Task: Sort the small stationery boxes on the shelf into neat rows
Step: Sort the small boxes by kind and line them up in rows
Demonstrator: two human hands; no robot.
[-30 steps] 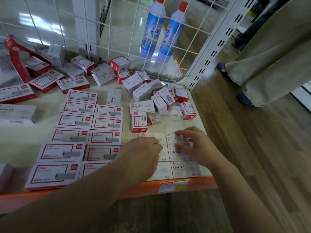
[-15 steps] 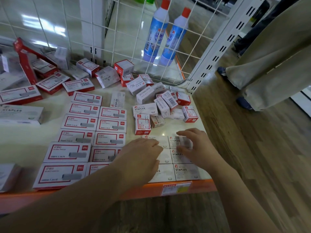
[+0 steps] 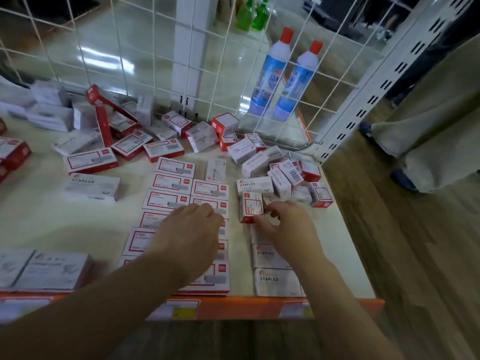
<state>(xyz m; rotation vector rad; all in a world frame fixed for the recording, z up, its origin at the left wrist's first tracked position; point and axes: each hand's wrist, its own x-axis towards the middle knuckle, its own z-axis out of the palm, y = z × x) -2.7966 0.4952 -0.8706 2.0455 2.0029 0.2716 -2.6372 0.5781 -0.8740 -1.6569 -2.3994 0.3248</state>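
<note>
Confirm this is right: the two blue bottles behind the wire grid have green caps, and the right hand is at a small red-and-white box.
Not quite. In the head view the two blue bottles have red caps, not green. The right hand is indeed at the small red-and-white box.

two columns of flat boxes (image 3: 179, 188) are lying side by side at the shelf's (image 3: 52, 224) middle, running front to back. to their right, a column of staples boxes (image 3: 276, 281) is sitting at the front edge. behind it, a loose heap of small boxes (image 3: 280, 175) is lying near the wire grid (image 3: 207, 74), with two bottles (image 3: 285, 81) standing beyond the grid.
</note>
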